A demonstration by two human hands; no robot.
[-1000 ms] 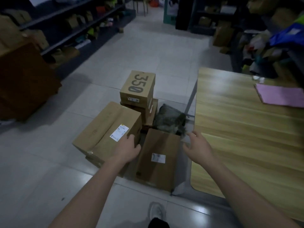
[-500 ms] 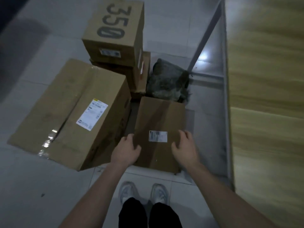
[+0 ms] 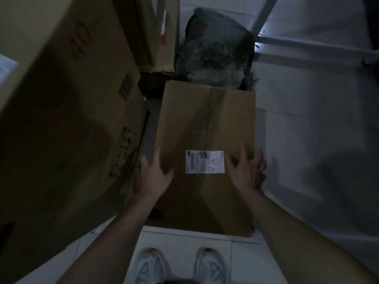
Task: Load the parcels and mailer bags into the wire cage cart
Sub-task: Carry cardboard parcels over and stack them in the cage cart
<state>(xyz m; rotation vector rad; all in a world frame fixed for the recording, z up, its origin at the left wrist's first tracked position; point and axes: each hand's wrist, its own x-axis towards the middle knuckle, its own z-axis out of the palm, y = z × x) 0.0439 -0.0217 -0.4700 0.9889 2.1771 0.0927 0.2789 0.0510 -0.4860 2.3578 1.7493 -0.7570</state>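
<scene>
Head view. Light is poor and the hands are blurred.

A flat cardboard box lies on the tiled floor at frame centre, with a white shipping label on its top face.

The left hand sits at the box's 9 o'clock edge, fingers spread and straight, thumb over the top face. The right hand sits at the 3 o'clock edge, fingers likewise spread, reaching past the rim. The hands are well apart, one on each side of the label. Neither appears clamped on the cardboard, though the blur leaves this uncertain.

At the box's 12 o'clock, touching its far edge, lies a dark mailer bag. At 9 o'clock stands a large carton, just beside the box. At 11 o'clock, more cartons are stacked. A grey metal bar runs at 1 o'clock. A pair of white shoes stands at 6 o'clock
</scene>
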